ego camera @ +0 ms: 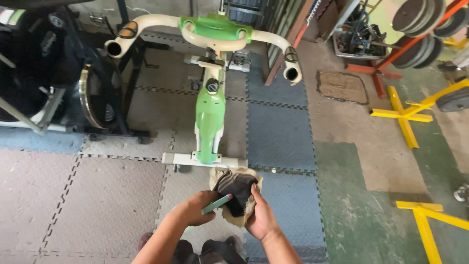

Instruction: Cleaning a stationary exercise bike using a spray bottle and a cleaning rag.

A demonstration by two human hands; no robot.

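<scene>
— Looking down from the head camera, what do the two hands have hold of?

— The left hand is curled around a slim teal-green stick-shaped tool, its fingers closed on the lower end so the upper end pokes out toward the right. The right hand is cupped under a crumpled beige cloth with a dark, dirty patch, fingers wrapped up its right edge; the grip is closed on the fabric.

— Where do those two things sit?

— Both are held low in the middle of the view, just above the person's knees. The tip of the tool lies against the dark part of the cloth, so the two touch.

— And in front of them?

— A green and cream exercise bike stands just beyond the cloth, its cream crossbar foot nearest the hands and its cream curved handlebars at the top of the view. It rests on grey and blue interlocking foam floor mats.

— Anything off to the sides?

— A second black-framed exercise bike with a chrome flywheel stands to the left. To the right, on bare concrete, are yellow steel cross-shaped stands, and stacked grey weight plates on an orange rack in the far corner.
</scene>
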